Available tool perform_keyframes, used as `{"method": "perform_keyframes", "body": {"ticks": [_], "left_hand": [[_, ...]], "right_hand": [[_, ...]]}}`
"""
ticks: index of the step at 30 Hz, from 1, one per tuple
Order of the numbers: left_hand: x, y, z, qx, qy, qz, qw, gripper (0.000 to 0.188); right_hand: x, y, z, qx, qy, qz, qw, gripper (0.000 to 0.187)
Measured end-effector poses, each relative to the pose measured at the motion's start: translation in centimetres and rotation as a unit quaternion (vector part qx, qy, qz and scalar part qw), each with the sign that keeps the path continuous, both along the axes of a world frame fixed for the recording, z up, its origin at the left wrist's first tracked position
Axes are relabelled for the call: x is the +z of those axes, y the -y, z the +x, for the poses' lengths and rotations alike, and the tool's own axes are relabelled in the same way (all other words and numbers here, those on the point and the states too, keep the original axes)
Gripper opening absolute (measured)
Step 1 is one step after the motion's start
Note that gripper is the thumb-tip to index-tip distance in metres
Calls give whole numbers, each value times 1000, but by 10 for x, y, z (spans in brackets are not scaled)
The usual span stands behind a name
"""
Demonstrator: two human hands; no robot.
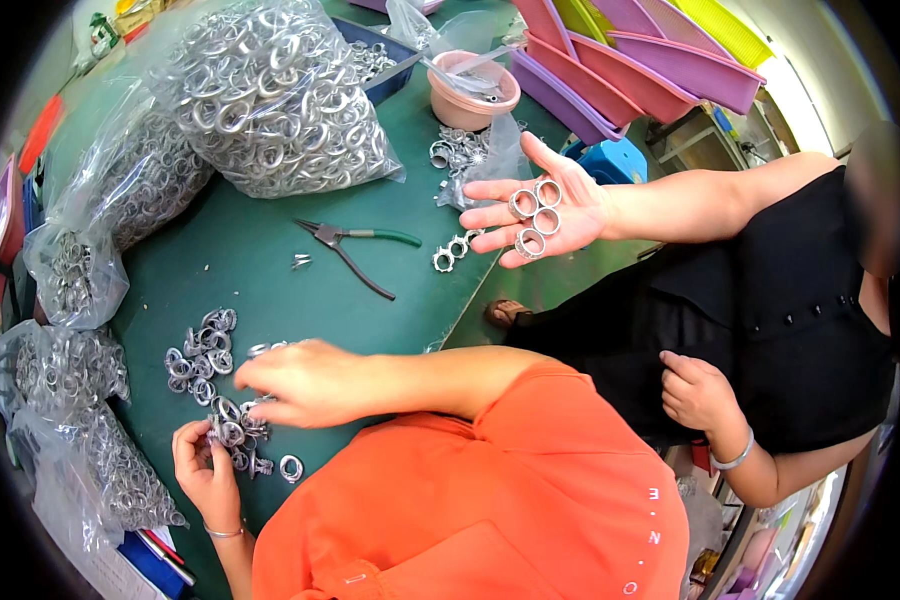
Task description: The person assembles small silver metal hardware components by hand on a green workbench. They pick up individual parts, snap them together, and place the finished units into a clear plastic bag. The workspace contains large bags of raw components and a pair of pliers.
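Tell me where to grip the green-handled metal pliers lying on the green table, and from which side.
Grip the green-handled metal pliers by the sleeved handle at the right end, coming from above. They lie flat on the green table, handles splayed, tip pointing left toward the clear bag of metal rings. The handle side has open table around it.

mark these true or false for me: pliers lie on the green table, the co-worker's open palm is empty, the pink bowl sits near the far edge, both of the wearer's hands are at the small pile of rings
1. The pliers lie on the green table. True.
2. The co-worker's open palm is empty. False: several metal rings lie on it.
3. The pink bowl sits near the table's far edge. True.
4. Both the left hand and right hand are at the small pile of rings. True.
5. The big bags of rings are opaque black. False: they are clear plastic.
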State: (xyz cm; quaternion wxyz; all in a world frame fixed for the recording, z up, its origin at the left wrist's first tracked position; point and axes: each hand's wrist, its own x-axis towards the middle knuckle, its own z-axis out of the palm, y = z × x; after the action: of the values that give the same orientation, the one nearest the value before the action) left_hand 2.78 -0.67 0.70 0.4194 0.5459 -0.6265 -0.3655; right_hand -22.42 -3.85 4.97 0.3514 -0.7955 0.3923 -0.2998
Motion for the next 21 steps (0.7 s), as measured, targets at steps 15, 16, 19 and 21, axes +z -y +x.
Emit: {"method": "perform_keyframes", "body": {"ticks": [15, 16, 19, 21], "left_hand": [[16, 11, -5, -47, -2, 44, 998, 16], [14, 13, -3, -50, 2, 41, 998, 16], [10, 16, 0, -53, 0, 39, 998, 16], [9, 17, 1, -53, -5, 42, 998, 17]], "right_hand": [[127, -65, -188, -488, -136, -267, 820, 8], [131, -71, -201, -518, -183, -228, 803, 12], [129, -80, -206, -522, -201, -176, 810, 11], [122, -82, -204, -516, -218, -144, 816, 9]]}}
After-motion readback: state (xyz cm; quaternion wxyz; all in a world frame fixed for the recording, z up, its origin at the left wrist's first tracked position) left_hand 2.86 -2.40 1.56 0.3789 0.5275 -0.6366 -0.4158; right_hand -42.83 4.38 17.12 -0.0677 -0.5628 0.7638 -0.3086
